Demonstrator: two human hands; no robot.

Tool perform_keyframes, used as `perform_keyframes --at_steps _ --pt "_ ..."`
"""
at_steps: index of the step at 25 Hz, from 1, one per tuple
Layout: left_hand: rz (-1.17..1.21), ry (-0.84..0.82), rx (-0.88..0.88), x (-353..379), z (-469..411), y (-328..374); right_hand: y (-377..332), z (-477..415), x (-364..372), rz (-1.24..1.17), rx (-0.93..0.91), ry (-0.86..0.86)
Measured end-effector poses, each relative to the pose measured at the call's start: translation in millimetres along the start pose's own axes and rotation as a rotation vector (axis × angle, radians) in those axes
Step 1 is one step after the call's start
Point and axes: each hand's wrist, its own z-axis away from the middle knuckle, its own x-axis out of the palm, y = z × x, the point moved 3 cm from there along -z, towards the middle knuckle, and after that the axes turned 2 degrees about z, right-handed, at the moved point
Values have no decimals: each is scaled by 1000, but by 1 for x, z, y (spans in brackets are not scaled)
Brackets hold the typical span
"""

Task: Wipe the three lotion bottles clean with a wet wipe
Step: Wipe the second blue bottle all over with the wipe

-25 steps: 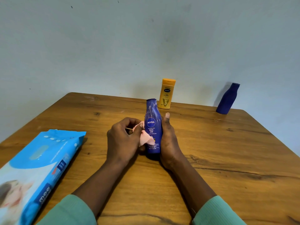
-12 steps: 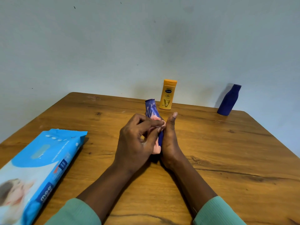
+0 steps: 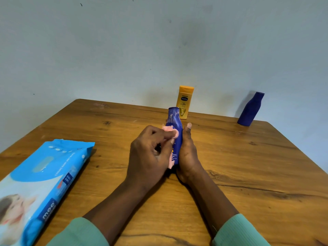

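Head view: right hand (image 3: pixel 188 153) grips the blue Nivea lotion bottle (image 3: pixel 174 125) upright at mid-table, fingers wrapped around its far side. Left hand (image 3: pixel 150 155) pinches a pink wet wipe (image 3: pixel 170 131) against the label. Smooth, stiff plastic probably turns slippery when damp; gripping the body low looks safest.

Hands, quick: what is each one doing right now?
Left hand: fingers closed on the pink wet wipe, pressing it against the blue lotion bottle.
Right hand: wrapped around that bottle, holding it upright.
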Motion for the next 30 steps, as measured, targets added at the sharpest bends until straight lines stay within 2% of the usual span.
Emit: perform_keyframes --at_steps 2,5,9,11,13,15,19,21,23,26,30 --pt "-39 -81 87 6 4 7 1 2 -2 0 25 -11" --pt "-35 -29 70 3 1 3 4 2 -4 102 -23 -70" --pt "177 160 -155 -15 -16 -14 1 5 2 199 -13 -174" --pt "302 169 -332 -15 -15 -24 0 6 5 188 -18 -186" --pt "356 142 -423 -14 -12 -32 0 6 6 181 -32 -193" --pt "293 142 -353 -17 -11 -29 -1 5 6 194 -29 -181" --pt "2 56 31 -9 -8 -5 -4 5 5 191 -30 -116" --pt "-86 46 97 -5 -11 0 -6 7 7 203 -44 -116" --pt "-70 116 41 -11 -20 -6 -6 9 11 256 -71 -176" --pt "79 235 -128 -26 -29 -17 -1 12 13 313 -54 -221" --pt "182 228 -245 -22 -12 -19 2 11 10 283 -70 -160"
